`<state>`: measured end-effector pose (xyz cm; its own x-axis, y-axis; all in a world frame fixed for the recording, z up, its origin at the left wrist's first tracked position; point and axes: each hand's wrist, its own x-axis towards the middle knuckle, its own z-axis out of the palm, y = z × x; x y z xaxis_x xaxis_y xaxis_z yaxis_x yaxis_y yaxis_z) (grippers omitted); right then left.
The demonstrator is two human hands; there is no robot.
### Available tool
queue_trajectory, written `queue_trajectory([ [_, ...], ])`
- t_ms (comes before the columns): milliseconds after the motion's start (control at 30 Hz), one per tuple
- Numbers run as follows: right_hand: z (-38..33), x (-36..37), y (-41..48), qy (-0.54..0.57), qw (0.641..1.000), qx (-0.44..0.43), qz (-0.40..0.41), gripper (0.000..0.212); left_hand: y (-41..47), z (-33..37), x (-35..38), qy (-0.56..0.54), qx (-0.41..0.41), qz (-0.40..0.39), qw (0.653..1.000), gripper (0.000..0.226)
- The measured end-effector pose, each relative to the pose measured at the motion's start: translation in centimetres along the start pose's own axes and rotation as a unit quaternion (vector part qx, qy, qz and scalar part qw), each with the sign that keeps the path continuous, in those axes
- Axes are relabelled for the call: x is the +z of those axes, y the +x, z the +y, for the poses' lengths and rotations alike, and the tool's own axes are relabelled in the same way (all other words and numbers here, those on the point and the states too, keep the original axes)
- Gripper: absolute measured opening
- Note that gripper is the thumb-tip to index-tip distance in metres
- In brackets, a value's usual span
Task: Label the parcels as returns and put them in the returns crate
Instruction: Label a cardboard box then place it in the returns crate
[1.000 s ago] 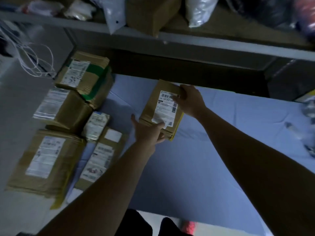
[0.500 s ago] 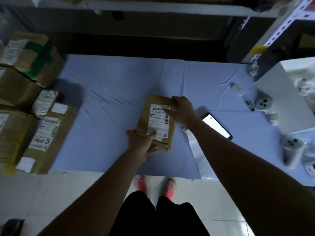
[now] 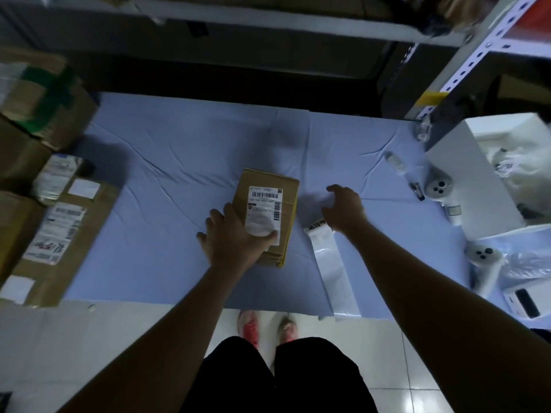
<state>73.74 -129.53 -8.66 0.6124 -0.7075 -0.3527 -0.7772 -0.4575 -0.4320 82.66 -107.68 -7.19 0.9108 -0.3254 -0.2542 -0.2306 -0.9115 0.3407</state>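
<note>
Near edge, 5 o'clock of centre: a white strip (image 3: 331, 263) lies on the blue cloth (image 3: 179, 162), tail overhanging the edge, its printed head pointing to 12 o'clock. The print is too small to read.

Centre: the left hand (image 3: 235, 236) holds the parcel (image 3: 268, 210) by its near-left corner. The thumb lies across the shipping label and the fingers are spread along the left edge. The parcel lies flat on the cloth, label up.

Change noted: a second ago both hands held this parcel close to the stack (image 3: 68, 234) at 9 o'clock. Half a second ago both held it at the cloth's centre. The right hand (image 3: 344, 208) has since let go and now sits at 3 o'clock of the parcel, apart from it, just past the strip's head. Its fingers are loosely curled and nothing shows in its grip. Whether the fingertips touch the cloth cannot be told.

Assessment: the parcel has been delivered to the working spot and is steadied one-handed, and the freed hand is probably going for a return sticker. Labelling has not begun.

Far right, 2 o'clock: a white box (image 3: 465, 162) stands open. Whether it is the returns crate cannot be told. The parcel is well apart from it.
</note>
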Motion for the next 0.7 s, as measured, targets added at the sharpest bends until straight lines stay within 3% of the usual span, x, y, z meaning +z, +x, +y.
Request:
queue_trajectory([
  [133, 3.3, 0.0, -0.2, -0.085, 0.995, 0.039, -0.018, 0.063, -0.2, 1.2, 0.5, 0.005, -0.038, -0.057, 0.998, 0.140],
  [233, 4.9, -0.1, 0.3, -0.084, 0.995, 0.042, -0.027, 0.078, -0.4, 2.0, 0.8, -0.006, -0.050, -0.038, 0.998, 0.132],
  [333, 5.9, -0.4, 0.7, -0.076, 0.996, 0.021, -0.050, 0.079, -0.9, 3.2, 1.3, 0.022, -0.061, -0.014, 0.998, 0.124],
  [500, 8.3, -0.5, 0.4, -0.145, 0.986, 0.008, -0.078, 0.096, -2.5, 5.0, 2.4, 0.048, -0.073, 0.036, 0.996, 0.117],
  [700, 9.4, 0.4, 0.9, -0.185, 0.982, -0.009, -0.040, 0.089, -3.9, 6.2, 3.4, 0.064, -0.095, 0.086, 0.990, 0.113],
])
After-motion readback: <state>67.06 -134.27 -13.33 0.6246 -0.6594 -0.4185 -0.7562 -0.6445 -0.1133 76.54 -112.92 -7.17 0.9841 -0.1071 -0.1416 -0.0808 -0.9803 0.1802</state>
